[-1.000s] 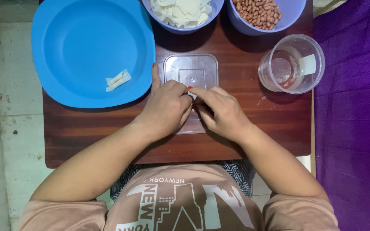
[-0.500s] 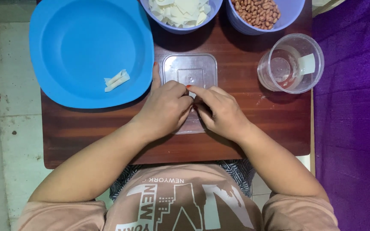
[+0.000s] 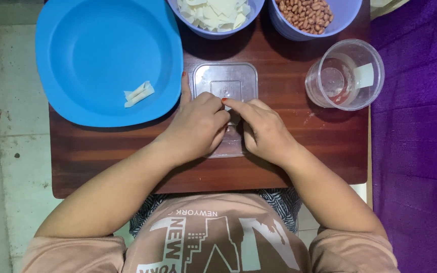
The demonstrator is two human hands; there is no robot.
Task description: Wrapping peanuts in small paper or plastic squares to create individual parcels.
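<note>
My left hand (image 3: 198, 126) and my right hand (image 3: 265, 130) meet fingertip to fingertip over a clear rectangular plastic lid (image 3: 226, 80) on the brown wooden table (image 3: 102, 156). Together they pinch a small pale wrapper, which the fingers almost fully hide. A large blue plate (image 3: 97, 50) lies at the far left, with one rolled white wrapper (image 3: 138, 94) on its near side. My left thumb reaches up beside the plate's rim.
At the far edge stand a bowl of white wrapper sheets (image 3: 214, 12) and a bowl of peanuts (image 3: 305, 14). A clear plastic cup (image 3: 347, 75) with a little water is on the right. Purple cloth (image 3: 416, 126) lies right of the table, tiled floor (image 3: 11, 126) left.
Both hands stay over the clear lid. The fingers have shifted slightly, and the small white piece seen between them earlier is now more covered.
</note>
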